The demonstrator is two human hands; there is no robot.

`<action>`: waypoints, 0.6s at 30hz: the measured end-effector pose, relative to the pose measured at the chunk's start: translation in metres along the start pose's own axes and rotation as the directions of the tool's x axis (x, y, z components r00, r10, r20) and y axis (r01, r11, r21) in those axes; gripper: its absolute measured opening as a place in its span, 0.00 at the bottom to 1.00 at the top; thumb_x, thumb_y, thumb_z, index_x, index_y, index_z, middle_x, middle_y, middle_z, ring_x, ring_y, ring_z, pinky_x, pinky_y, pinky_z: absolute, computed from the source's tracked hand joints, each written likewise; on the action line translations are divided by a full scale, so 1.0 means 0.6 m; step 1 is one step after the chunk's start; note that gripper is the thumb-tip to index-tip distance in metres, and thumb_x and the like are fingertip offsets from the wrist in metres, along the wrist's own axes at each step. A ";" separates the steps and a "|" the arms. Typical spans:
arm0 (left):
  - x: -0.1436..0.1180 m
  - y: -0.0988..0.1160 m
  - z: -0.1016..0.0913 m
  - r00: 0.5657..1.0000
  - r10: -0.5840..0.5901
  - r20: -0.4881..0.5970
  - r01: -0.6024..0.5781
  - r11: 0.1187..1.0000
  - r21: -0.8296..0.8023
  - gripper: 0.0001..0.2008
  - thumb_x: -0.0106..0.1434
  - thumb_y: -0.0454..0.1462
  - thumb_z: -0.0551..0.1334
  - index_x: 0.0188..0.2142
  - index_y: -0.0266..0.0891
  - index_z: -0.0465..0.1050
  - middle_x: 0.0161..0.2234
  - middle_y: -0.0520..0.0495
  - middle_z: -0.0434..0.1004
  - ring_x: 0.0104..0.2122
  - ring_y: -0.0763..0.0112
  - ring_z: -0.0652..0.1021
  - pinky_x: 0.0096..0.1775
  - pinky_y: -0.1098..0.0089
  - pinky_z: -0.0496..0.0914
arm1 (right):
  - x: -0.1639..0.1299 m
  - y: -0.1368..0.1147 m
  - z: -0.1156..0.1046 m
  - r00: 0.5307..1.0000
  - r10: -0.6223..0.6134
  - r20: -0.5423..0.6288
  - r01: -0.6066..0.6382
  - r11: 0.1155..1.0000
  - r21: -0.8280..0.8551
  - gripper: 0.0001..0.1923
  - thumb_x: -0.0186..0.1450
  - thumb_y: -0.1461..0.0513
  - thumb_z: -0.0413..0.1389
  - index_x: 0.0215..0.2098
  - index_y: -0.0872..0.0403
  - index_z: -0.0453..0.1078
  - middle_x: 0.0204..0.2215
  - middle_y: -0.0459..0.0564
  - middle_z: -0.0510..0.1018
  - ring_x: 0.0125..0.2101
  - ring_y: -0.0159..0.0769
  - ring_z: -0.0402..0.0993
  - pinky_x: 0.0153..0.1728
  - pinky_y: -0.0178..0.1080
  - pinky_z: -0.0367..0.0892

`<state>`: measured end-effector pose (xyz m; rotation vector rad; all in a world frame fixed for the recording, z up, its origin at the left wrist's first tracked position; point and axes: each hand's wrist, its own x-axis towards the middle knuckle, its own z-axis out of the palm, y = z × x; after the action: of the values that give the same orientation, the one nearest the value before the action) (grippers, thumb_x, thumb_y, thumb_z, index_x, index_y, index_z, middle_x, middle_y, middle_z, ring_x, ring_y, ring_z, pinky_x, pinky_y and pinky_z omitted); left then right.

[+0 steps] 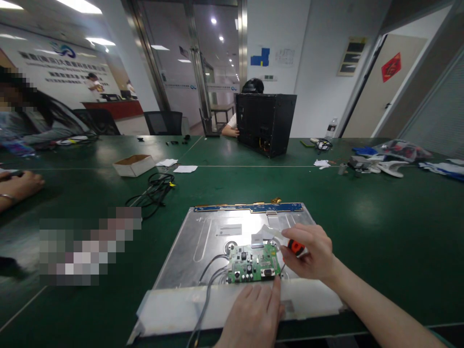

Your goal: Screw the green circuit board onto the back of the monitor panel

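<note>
Head view: the right hand [311, 253] is closed round a screwdriver [296, 247], whose orange and black handle shows between thumb and fingers; the tip points down and left to the right edge of the green board [253, 263], though the tip itself is too small to make out. Just left of that grip, the board sits on the metal back of a panel [203, 241], and a pale flat ribbon [266, 233] runs up from it, passing just above the fingers. The left hand [253, 314] lies below the grip, flat on the white strip [181, 309] at the panel's near edge, holding nothing; its forefinger reaches up to touch the board's lower right corner, just beside the screwdriver. Grey wires [208, 280] leave the board's left side and run down over the strip.

Far up and left of the grip lie a black cable [155, 189] and an open carton [133, 164] on the green table [380, 227]. Straight above, well apart, stands a black case [264, 123] with a person behind it. At the left edge another person's hand [20, 186] rests on the table.
</note>
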<state>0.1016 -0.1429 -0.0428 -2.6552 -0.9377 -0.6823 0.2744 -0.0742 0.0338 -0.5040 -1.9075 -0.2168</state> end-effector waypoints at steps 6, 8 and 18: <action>-0.001 0.000 -0.002 1.000 0.002 0.015 -0.002 1.000 -0.020 0.19 0.72 0.32 0.39 0.52 0.25 0.62 0.28 0.44 0.74 0.25 0.63 0.76 0.27 0.63 0.70 | 0.004 -0.001 0.001 1.000 0.016 0.016 -0.016 1.000 -0.001 0.11 0.64 0.66 0.52 0.45 0.54 0.64 0.18 0.39 0.68 0.16 0.28 0.62 0.18 0.32 0.56; -0.001 0.000 -0.001 1.000 -0.002 0.016 0.003 1.000 -0.028 0.18 0.72 0.31 0.39 0.52 0.25 0.62 0.29 0.44 0.74 0.26 0.63 0.76 0.27 0.63 0.70 | 0.004 -0.001 -0.001 0.999 0.035 0.032 -0.036 0.999 0.023 0.09 0.65 0.63 0.52 0.44 0.54 0.64 0.19 0.40 0.68 0.16 0.28 0.63 0.18 0.32 0.56; -0.004 -0.004 0.008 1.000 0.020 -0.018 -0.020 1.000 -0.014 0.16 0.72 0.31 0.42 0.52 0.25 0.62 0.29 0.45 0.75 0.25 0.64 0.76 0.26 0.65 0.71 | 0.103 -0.020 -0.056 0.680 0.340 0.650 -0.241 0.940 -0.240 0.24 0.70 0.53 0.48 0.19 0.55 0.66 0.14 0.42 0.66 0.15 0.24 0.57 0.21 0.32 0.49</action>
<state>0.1001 -0.1404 -0.0478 -2.6624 -0.9038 -0.7102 0.2781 -0.0830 0.1044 -1.0954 -2.4996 0.0760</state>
